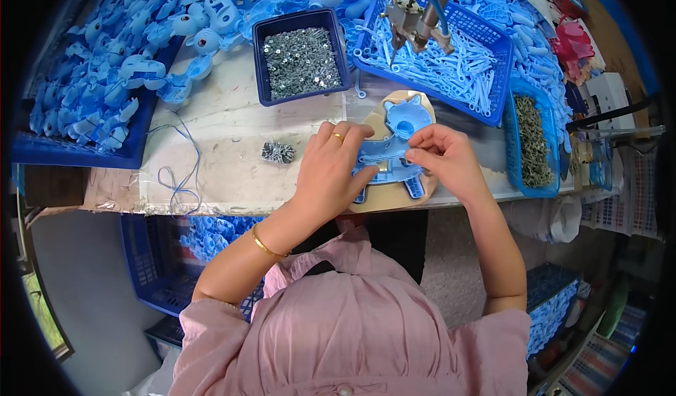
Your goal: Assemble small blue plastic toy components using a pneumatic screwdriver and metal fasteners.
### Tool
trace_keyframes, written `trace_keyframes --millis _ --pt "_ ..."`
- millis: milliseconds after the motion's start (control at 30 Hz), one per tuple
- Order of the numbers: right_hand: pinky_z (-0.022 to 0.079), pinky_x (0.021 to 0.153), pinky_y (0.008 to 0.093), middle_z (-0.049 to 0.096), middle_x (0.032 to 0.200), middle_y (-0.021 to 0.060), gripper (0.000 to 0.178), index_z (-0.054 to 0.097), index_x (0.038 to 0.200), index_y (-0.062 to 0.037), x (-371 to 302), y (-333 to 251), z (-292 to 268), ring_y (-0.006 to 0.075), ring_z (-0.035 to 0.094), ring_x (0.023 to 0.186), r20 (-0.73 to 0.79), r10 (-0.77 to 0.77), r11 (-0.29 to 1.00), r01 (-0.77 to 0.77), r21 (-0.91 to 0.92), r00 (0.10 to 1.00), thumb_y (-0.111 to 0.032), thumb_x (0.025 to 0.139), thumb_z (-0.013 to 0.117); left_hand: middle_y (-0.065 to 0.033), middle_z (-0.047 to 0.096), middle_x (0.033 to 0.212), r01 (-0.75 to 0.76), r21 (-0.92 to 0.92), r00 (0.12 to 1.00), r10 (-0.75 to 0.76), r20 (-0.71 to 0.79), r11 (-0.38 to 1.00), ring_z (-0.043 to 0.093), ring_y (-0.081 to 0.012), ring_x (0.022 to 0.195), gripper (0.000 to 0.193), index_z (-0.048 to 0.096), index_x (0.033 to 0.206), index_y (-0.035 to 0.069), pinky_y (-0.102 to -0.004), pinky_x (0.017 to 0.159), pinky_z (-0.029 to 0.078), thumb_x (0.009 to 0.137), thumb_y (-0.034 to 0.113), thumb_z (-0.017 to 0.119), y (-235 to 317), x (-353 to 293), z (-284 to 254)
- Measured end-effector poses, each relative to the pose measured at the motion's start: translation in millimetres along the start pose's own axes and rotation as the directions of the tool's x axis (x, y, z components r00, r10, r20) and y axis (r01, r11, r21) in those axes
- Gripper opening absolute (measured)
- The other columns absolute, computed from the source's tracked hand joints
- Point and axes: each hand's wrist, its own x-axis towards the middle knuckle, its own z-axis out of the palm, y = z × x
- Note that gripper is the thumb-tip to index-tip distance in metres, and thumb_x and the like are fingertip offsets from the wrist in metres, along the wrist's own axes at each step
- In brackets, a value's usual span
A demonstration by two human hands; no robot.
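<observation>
A light-blue plastic animal-shaped toy shell (pixel 384 149) lies hollow side up on a tan shaped holder (pixel 386 197) at the table's near edge. My left hand (pixel 329 162) grips the shell's left end, thumb on the near side and fingers on the far side. Over the shell's right part, my right hand (pixel 447 158) is closed in a pinch; whatever is between its fingertips is too small to make out. Left of my left hand sits a small heap of metal pieces (pixel 278 152).
A dark-blue bin of small metal parts (pixel 301 61) stands beyond my hands. Behind the holder, a metal machine head (pixel 419 22) hangs above a basket of light-blue rods (pixel 451 65). Blue shells (pixel 84 86) pile up left; a tray of screw-like pieces (pixel 533 142) stands right.
</observation>
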Motion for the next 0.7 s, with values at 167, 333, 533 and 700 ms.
trace_keyframes --millis 167,333,533,700 --pt "0.048 0.065 0.0212 0.069 0.084 0.0027 0.015 0.067 0.096 -0.0007 3 3 -2 0.0061 0.061 0.073 -0.001 0.006 0.995 -0.006 -0.095 1.000 -0.003 0.083 0.074 -0.0078 0.058 0.106 0.037 0.053 0.999 -0.039 0.038 0.998 0.053 -0.0296 0.099 0.038 0.060 0.104 0.009 -0.0408 0.084 0.045 0.072 0.016 0.078 4 2 2" --pt "0.048 0.062 0.0212 0.071 0.085 0.0051 0.019 0.069 0.100 0.0019 3 -6 -6 0.0057 0.061 0.070 0.114 0.010 0.980 0.013 -0.198 0.993 -0.003 0.082 0.074 -0.0061 0.061 0.102 0.030 0.083 0.999 -0.031 0.009 0.996 0.055 -0.0299 0.093 0.028 0.064 0.095 0.008 -0.0407 0.082 0.046 0.072 0.015 0.078 9 1 2" --pt "0.048 0.064 0.0249 0.069 0.083 0.0045 0.016 0.073 0.094 -0.0013 11 -16 -8 0.0095 0.061 0.070 0.198 0.069 0.953 -0.006 -0.304 0.978 -0.005 0.079 0.076 -0.0030 0.062 0.103 0.026 0.121 1.000 -0.027 0.006 0.992 0.056 -0.0275 0.096 0.021 0.067 0.087 0.010 -0.0396 0.080 0.046 0.071 0.017 0.078 9 1 4" --pt "0.048 0.070 0.0341 0.060 0.084 0.0053 0.014 0.075 0.085 -0.0078 13 -13 -6 0.0207 0.060 0.078 0.157 -0.295 0.625 0.315 -0.714 0.942 -0.012 0.073 0.079 -0.0001 0.060 0.099 -0.054 0.237 0.998 0.062 -0.027 0.970 0.054 -0.0218 0.093 0.011 0.067 0.073 0.011 -0.0362 0.080 0.042 0.072 0.019 0.075 11 5 5"
